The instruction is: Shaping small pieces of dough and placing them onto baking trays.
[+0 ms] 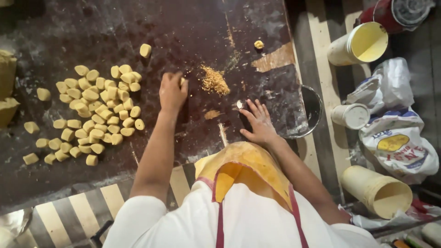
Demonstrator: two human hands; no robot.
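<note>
Gripping a dough piece (183, 81) in my curled left hand (172, 91) mid-frame; right hand (259, 122) lies flat, fingers spread, on the counter (138, 27).

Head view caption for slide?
Left hand pinches a yellow dough piece; right hand lies flat on dark board.
</note>
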